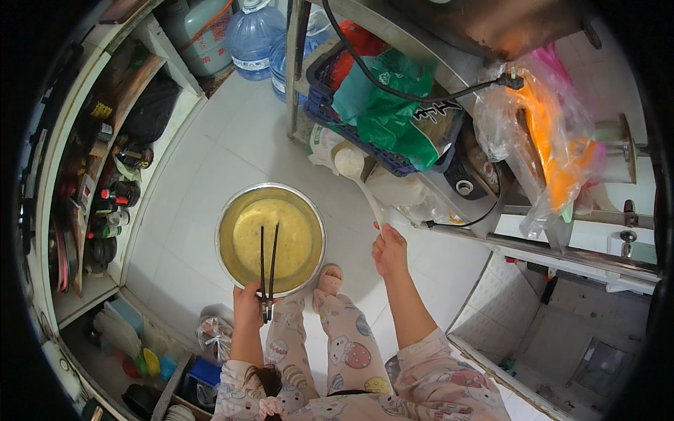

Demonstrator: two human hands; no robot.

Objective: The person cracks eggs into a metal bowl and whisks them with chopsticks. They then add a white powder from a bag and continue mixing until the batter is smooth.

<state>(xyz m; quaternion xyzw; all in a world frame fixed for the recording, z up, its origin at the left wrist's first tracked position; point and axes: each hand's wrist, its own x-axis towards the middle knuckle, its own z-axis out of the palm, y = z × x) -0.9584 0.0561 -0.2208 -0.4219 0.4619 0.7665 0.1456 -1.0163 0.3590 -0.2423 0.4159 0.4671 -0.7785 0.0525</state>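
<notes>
My left hand grips the near rim of a stainless steel bowl, with the ends of two dark chopsticks at the fingers. The bowl holds a yellow batter-like mixture, and the chopsticks lean over the rim with their tips in or over it. To the right, my right hand is closed on the handle of a pale ladle-like scoop. White powder lies in the scoop's head, which is held beside an open white bag below the rack.
A metal rack at upper right carries a blue plastic crate with bags. Water jugs and a gas cylinder stand at the back. Shelves with bottles line the left. A wrapped bag is on the tiled floor near my left forearm.
</notes>
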